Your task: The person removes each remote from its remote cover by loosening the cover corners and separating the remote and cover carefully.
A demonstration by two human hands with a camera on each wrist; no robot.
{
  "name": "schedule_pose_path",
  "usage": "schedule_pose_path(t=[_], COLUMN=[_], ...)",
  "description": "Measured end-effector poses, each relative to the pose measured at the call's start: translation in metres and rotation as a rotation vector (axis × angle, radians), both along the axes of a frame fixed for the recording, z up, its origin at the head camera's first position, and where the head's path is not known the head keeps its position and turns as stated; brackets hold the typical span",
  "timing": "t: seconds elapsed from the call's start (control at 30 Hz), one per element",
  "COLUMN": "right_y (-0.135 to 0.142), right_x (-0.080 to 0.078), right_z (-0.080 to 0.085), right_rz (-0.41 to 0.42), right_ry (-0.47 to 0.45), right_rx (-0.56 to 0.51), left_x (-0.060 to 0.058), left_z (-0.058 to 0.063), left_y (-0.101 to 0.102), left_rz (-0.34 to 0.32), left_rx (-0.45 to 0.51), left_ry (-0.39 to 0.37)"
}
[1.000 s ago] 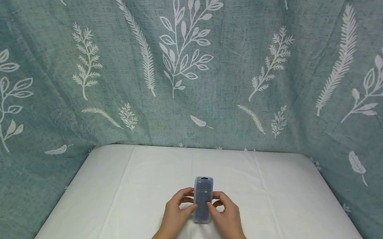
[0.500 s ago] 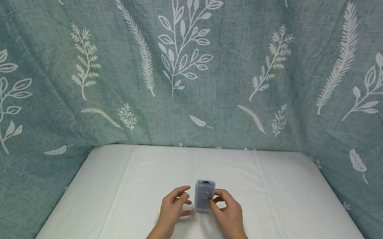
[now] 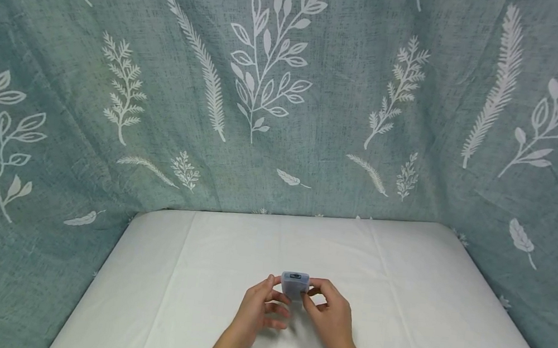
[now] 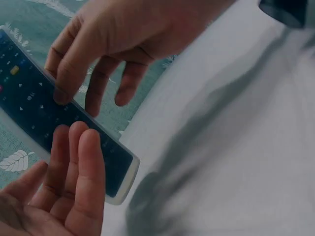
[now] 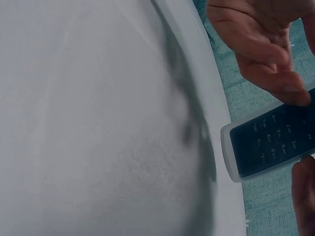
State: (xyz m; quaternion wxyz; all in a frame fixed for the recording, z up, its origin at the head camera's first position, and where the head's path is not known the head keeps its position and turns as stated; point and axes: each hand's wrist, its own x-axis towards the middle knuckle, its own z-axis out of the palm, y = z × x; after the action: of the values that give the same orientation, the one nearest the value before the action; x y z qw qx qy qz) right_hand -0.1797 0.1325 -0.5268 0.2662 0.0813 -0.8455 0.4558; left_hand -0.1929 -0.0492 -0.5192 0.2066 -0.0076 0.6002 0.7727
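Forearms slant in from the bottom edge of the head view, leaning toward each other, so that my right hand point(image 3: 331, 311) and my left hand point(image 3: 249, 311) meet at one remote control point(image 3: 294, 286), up off the white surface point(image 3: 203, 279). I pinch it by its right edge, my right thumb point(image 4: 61, 96) lying on the keypad side. My left fingers are loosely extended and parted at the other edge, some of them in front of the keys; whether those touch, I cannot tell. Seen from my head, the remote is steeply foreshortened, its long axis nearly along my gaze, the end with a dark inset tipped up toward me and no key legible. My left wrist view shows far more of its length, a dark keypad in a pale cover running from upper left to lower right, with a yellow key point(image 4: 15, 70). My right wrist view shows the number keys point(image 5: 279, 132), the lower end pointing left. Leaf-patterned teal cloth point(image 3: 165, 101) hangs beyond.
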Motion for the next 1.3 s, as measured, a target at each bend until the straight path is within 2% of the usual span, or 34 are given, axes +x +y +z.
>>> schedule_pose_path(t=[0.13, 0.27, 0.63, 0.87, 1.0, 1.17, 1.3], right_y=[-0.001, -0.002, 0.0, 0.002, 0.003, 0.005, 0.005], right_x=[0.001, 0.002, 0.006, 0.005, 0.004, 0.002, 0.002], right_z=[-0.003, -0.004, -0.007, -0.01, -0.011, -0.013, -0.014], right_rz=[-0.003, 0.006, 0.094, 0.109, 0.116, 0.126, 0.133], right_ry=[0.027, 0.026, -0.015, -0.032, -0.011, 0.031, 0.026], right_rx=[0.008, -0.001, -0.021, -0.039, -0.04, -0.029, -0.025], left_x=[0.0, 0.001, 0.001, 0.001, -0.001, -0.001, 0.001], left_z=[0.0, 0.003, 0.004, 0.0, -0.001, 0.0, 0.0], left_y=[0.001, 0.002, 0.005, 0.006, 0.006, 0.007, 0.007], left_rz=[-0.027, -0.033, 0.012, 0.015, 0.014, 0.037, 0.052], left_rx=[0.019, -0.002, -0.053, -0.108, -0.13, -0.147, -0.139], left_ry=[-0.024, -0.045, -0.084, 0.0, 0.037, 0.056, 0.057])
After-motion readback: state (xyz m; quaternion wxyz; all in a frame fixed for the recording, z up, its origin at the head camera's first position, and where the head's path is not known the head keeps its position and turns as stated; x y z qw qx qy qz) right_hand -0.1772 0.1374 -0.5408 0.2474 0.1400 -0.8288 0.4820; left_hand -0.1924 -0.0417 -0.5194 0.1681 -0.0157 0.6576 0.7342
